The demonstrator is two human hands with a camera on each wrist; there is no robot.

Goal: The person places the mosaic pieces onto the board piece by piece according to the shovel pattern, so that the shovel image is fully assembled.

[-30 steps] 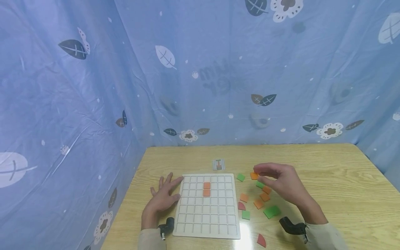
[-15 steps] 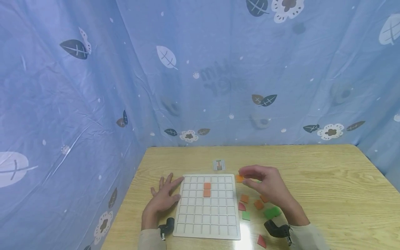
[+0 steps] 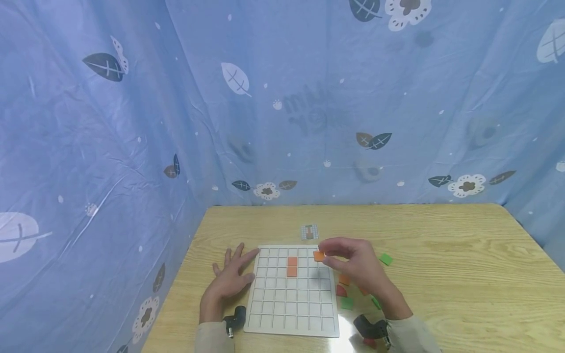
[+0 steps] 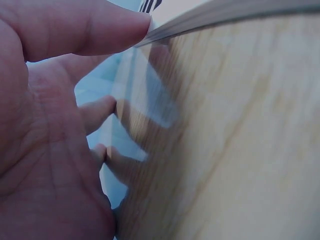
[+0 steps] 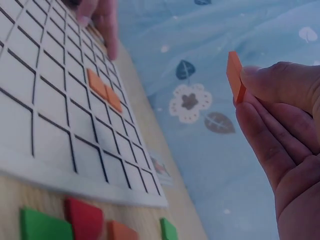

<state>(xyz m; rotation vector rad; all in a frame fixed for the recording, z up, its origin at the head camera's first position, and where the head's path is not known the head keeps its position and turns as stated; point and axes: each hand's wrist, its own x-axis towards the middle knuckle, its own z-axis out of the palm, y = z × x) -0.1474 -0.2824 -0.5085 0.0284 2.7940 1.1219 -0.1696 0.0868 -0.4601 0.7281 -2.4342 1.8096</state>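
Head view | right hand (image 3: 354, 261) pinched orange square tile (image 3: 318, 256) above far right of white grid board (image 3: 268, 308) | left hand (image 3: 229, 283) lay spread, touching its left edge | two orange tiles (image 3: 292, 271) occupied adjacent cells

- woodgrain tabletop (image 3: 463, 255), kinda glossy
- white gridded board (image 3: 291, 296) lying flat
- tiny printed card (image 3: 309, 232) just past the board's far edge
- green tiles (image 3: 346, 303), orange tiles (image 3: 344, 279), red pieces (image 3: 341, 290) strewn on its right

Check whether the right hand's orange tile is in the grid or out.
Out: the right hand pinches the orange tile above the board.
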